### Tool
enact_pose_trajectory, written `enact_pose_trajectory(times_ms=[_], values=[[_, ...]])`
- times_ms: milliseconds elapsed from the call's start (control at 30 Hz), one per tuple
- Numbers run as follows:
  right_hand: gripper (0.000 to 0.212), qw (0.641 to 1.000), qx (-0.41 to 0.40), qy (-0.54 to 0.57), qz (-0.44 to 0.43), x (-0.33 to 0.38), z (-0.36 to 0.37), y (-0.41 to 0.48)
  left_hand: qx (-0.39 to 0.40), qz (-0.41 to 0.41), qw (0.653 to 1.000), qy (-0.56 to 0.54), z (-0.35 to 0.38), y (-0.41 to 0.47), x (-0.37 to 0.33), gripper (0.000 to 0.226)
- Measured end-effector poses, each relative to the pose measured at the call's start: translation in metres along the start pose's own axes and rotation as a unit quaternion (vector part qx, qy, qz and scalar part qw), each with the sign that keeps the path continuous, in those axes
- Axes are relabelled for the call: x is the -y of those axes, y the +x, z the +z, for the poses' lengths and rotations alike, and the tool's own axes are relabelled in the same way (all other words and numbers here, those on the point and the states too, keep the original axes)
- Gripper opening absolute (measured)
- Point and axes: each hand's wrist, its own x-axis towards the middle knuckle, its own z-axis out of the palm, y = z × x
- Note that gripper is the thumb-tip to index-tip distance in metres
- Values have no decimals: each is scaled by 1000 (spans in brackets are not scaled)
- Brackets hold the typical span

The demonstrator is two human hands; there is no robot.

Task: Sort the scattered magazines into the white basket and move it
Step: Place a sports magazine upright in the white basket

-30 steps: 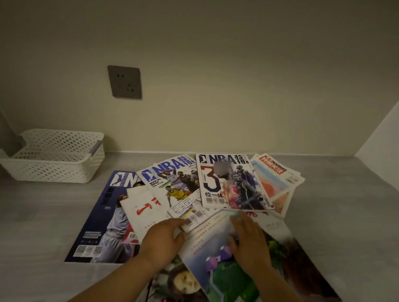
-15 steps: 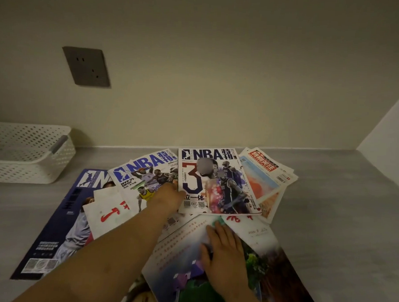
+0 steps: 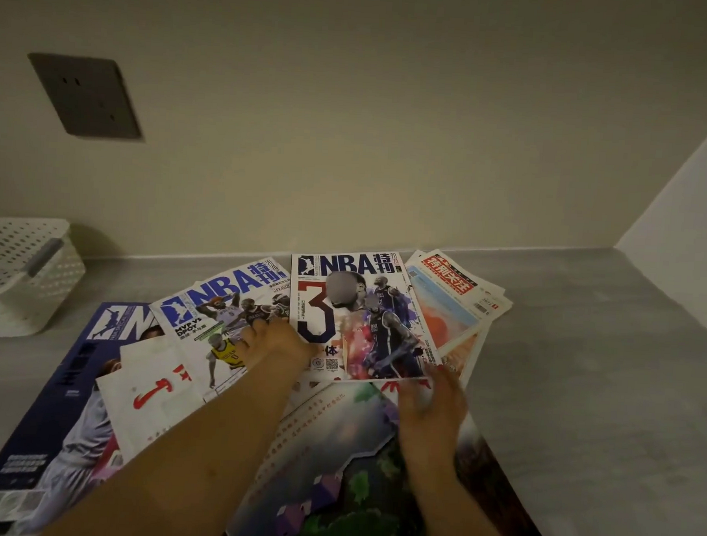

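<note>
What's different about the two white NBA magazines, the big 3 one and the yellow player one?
The white NBA magazine with the big 3 lies nearly straight; the white NBA magazine with the yellow-shirted player is tilted. The first overlaps the second's right edge. Both have blue NBA lettering and lie flat in the pile on the grey counter.
</note>
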Motion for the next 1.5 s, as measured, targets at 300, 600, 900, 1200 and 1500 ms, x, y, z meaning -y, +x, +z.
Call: enact_pose_trajectory(times_ms=[300, 600, 900, 1200, 1500], values=[[31, 956, 83, 156, 232, 18, -32, 74, -25, 70, 997, -26, 10, -3, 21, 65], [16, 953, 226, 113, 164, 34, -38, 71, 10, 137, 990, -34, 3, -13, 33, 54], [12, 924, 285, 222, 128, 40, -61, 45, 82, 61, 883, -459, -36, -21, 43, 41], [24, 933, 318, 167, 18, 86, -26, -4, 88, 27, 776, -624, -111, -18, 123, 35], [30, 920, 382, 80, -47, 174, 58, -60, 17, 146, 796, -587, -199, -10, 213, 31]])
